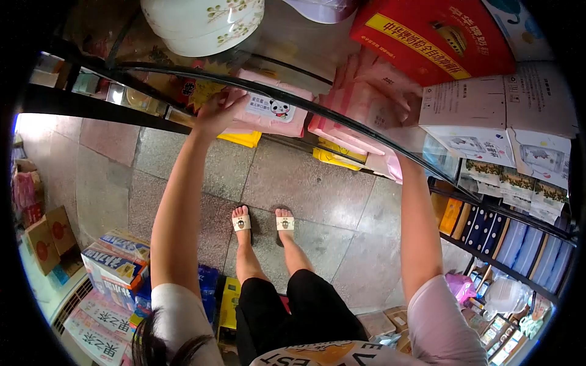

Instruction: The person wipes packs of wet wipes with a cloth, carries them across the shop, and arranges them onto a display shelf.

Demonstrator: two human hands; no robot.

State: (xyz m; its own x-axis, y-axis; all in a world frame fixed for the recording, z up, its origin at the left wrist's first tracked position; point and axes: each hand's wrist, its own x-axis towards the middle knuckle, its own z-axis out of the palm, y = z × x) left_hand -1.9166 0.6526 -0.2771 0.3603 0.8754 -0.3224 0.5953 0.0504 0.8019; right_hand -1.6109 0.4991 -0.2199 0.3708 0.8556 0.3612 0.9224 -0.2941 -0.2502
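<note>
My left hand is closed around the left end of a pink soft pack with a panda label, at the front of a glass shelf. To the right, several more pink packs lie side by side and partly stacked. My right hand reaches in at their right end, behind the dark shelf edge. Its fingers are blurred through the glass, so their grip is unclear. Yellow packs show below the pink ones.
Above are a white flowered pot and a red box. White cartons stand at right, over lower shelves of boxed goods. Cartons are stacked at lower left. My feet stand on a tiled floor.
</note>
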